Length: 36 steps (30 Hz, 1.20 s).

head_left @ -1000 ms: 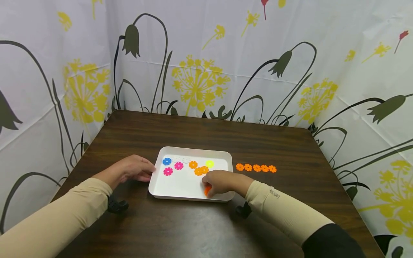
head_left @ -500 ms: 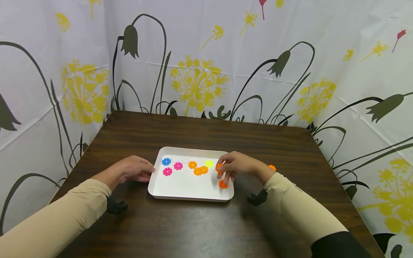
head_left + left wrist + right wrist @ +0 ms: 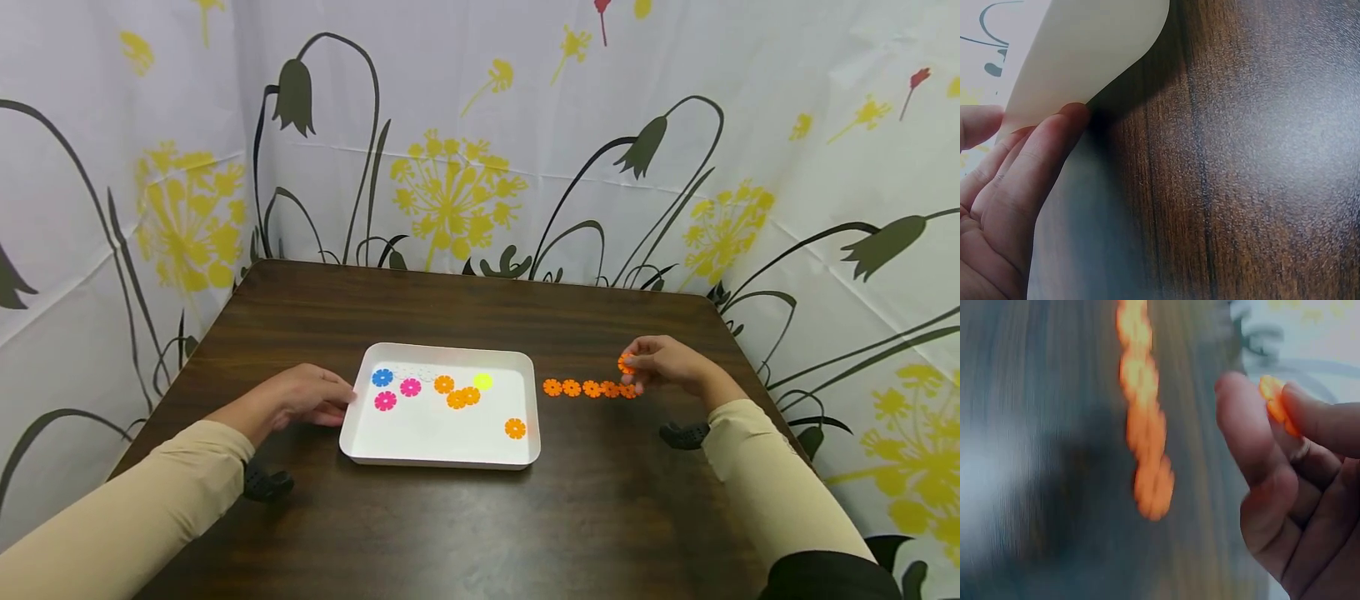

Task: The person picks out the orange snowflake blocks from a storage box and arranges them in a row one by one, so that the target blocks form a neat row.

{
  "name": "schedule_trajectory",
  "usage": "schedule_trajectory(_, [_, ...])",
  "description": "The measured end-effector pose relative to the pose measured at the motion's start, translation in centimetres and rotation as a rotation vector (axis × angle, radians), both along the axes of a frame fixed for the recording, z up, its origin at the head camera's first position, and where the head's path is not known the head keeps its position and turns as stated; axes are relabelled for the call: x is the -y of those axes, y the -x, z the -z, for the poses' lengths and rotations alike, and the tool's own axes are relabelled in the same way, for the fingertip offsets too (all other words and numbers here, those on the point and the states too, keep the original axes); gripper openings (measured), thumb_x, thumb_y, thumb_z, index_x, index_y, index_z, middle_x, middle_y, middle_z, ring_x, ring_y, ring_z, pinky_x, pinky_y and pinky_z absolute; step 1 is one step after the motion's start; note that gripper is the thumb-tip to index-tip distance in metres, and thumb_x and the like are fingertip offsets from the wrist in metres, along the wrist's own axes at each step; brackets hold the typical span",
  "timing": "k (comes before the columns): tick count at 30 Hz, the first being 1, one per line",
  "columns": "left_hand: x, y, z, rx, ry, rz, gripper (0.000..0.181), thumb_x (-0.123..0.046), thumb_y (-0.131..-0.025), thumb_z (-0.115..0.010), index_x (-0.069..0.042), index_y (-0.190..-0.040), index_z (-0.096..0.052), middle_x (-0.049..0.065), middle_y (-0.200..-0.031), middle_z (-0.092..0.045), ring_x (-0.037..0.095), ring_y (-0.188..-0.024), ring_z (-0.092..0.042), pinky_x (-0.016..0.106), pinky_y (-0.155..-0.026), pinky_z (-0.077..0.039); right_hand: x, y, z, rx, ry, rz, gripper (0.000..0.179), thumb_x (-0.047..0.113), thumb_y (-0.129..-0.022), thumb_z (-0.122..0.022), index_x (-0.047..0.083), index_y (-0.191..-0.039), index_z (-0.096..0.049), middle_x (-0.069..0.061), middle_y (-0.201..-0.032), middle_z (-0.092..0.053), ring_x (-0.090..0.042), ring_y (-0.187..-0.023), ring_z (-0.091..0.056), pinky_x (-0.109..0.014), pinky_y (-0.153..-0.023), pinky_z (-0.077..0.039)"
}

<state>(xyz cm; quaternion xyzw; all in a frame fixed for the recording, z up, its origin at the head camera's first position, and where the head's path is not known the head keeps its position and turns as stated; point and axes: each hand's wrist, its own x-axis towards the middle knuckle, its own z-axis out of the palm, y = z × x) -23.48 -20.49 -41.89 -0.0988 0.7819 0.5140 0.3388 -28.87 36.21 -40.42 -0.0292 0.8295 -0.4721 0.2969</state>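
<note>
My right hand [image 3: 667,363] pinches an orange flower-shaped disc [image 3: 625,363] between thumb and fingers, raised above the right end of a row of orange discs [image 3: 591,389]. In the right wrist view, the held orange disc [image 3: 1279,406] shows edge-on at the fingertips, and the row [image 3: 1147,434] is blurred. My left hand [image 3: 311,395] holds the left edge of a white tray [image 3: 442,446]. Up close, its fingers [image 3: 1035,150] lie against the outer wall of the tray [image 3: 1097,44], and the thumb meets the rim.
Inside the tray lie a blue disc [image 3: 382,377], two pink ones, a yellow one [image 3: 482,381], several orange ones and some clear discs [image 3: 414,373]. A lone orange disc [image 3: 515,428] is near its right side. Patterned cloth [image 3: 457,100] hangs behind the dark wooden table [image 3: 450,533].
My right hand took an orange disc out of the tray and moved right, over the row's far end. One orange disc now lies in the tray's right part. The left hand stays put.
</note>
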Motion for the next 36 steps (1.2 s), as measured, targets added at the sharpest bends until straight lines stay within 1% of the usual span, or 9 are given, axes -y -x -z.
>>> schedule_trajectory(1, [0.0,0.0,0.0,-0.003,-0.001,0.001,0.041,-0.018,-0.095,-0.065,0.009,-0.125,-0.059,0.014,-0.098,-0.069,0.019,-0.08,-0.07,0.036,-0.082,-0.061,-0.8,0.1,0.4,0.014,-0.012,0.033,0.029,0.021,-0.101,-0.055,-0.003,-0.116,-0.051,-0.015,-0.092,-0.069,-0.021,-0.068,-0.066,-0.044,-0.074,-0.06])
schedule_trajectory(2, [0.1,-0.1,0.0,-0.006,-0.01,0.003,0.042,-0.017,-0.095,-0.065,0.01,-0.125,-0.058,0.014,-0.098,-0.069,0.019,-0.081,-0.07,0.036,-0.082,-0.061,-1.6,0.1,0.8,0.017,-0.033,0.045,0.027,0.02,-0.101,-0.055,-0.003,-0.115,-0.05,-0.014,-0.088,-0.068,-0.02,-0.066,-0.065,-0.04,-0.069,-0.06])
schedule_trajectory(6, [0.2,-0.1,0.1,-0.012,-0.043,-0.002,0.042,-0.015,-0.095,-0.065,0.012,-0.126,-0.056,0.015,-0.098,-0.069,0.019,-0.082,-0.07,0.037,-0.082,-0.061,-3.6,0.2,2.3,0.012,-0.135,0.044,0.023,0.017,-0.101,-0.054,-0.004,-0.109,-0.049,-0.009,-0.077,-0.066,-0.019,-0.061,-0.062,-0.032,-0.056,-0.053])
schedule_trajectory(8, [0.2,-0.1,0.2,-0.011,-0.056,-0.005,0.041,-0.013,-0.095,-0.065,0.013,-0.125,-0.056,0.015,-0.098,-0.069,0.019,-0.083,-0.07,0.037,-0.082,-0.061,-4.0,0.2,2.9,0.005,-0.188,0.03,0.021,0.017,-0.101,-0.055,-0.003,-0.105,-0.05,-0.008,-0.074,-0.064,-0.019,-0.059,-0.061,-0.03,-0.054,-0.051])
schedule_trajectory(13, [0.3,0.0,0.2,-0.003,-0.049,-0.01,0.041,-0.013,-0.095,-0.064,0.012,-0.125,-0.056,0.015,-0.098,-0.069,0.018,-0.082,-0.07,0.038,-0.083,-0.061,-3.9,0.4,3.8,0.007,-0.256,-0.001,0.02,0.016,-0.099,-0.057,-0.002,-0.102,-0.05,-0.009,-0.072,-0.06,-0.018,-0.057,-0.06,-0.033,-0.055,-0.054])
schedule_trajectory(18, [0.2,0.0,0.1,0.006,-0.043,-0.012,0.04,-0.014,-0.094,-0.066,0.011,-0.125,-0.057,0.015,-0.099,-0.068,0.019,-0.082,-0.07,0.038,-0.083,-0.06,-3.3,0.3,3.9,-0.034,-0.379,-0.036,0.022,0.019,-0.098,-0.059,-0.001,-0.099,-0.051,-0.008,-0.069,-0.059,-0.017,-0.053,-0.059,-0.03,-0.05,-0.051])
schedule_trajectory(23, [0.2,0.0,0.0,0.007,-0.023,-0.008,0.041,-0.015,-0.093,-0.068,0.009,-0.125,-0.059,0.016,-0.101,-0.069,0.019,-0.082,-0.071,0.037,-0.082,-0.061,-3.0,0.4,3.8,-0.056,-0.487,-0.051,0.023,0.021,-0.097,-0.061,0.0,-0.098,-0.052,-0.008,-0.07,-0.059,-0.017,-0.052,-0.058,-0.03,-0.051,-0.052])
schedule_trajectory(30, [0.3,-0.1,-0.1,0.002,-0.013,-0.007,0.042,-0.017,-0.093,-0.068,0.008,-0.125,-0.059,0.018,-0.104,-0.068,0.02,-0.083,-0.071,0.037,-0.082,-0.061,-2.4,0.3,3.2,-0.052,-0.521,-0.072,0.023,0.019,-0.097,-0.06,-0.001,-0.098,-0.05,-0.011,-0.072,-0.058,-0.018,-0.053,-0.057,-0.032,-0.054,-0.055])
schedule_trajectory(36, [0.3,-0.1,0.0,0.004,-0.011,-0.005,0.043,-0.018,-0.093,-0.068,0.008,-0.126,-0.059,0.018,-0.104,-0.069,0.02,-0.083,-0.071,0.037,-0.081,-0.061,-2.3,0.3,3.1,-0.018,-0.579,-0.087,0.025,0.022,-0.098,-0.06,0.001,-0.103,-0.048,-0.009,-0.071,-0.058,-0.019,-0.055,-0.058,-0.03,-0.051,-0.05])
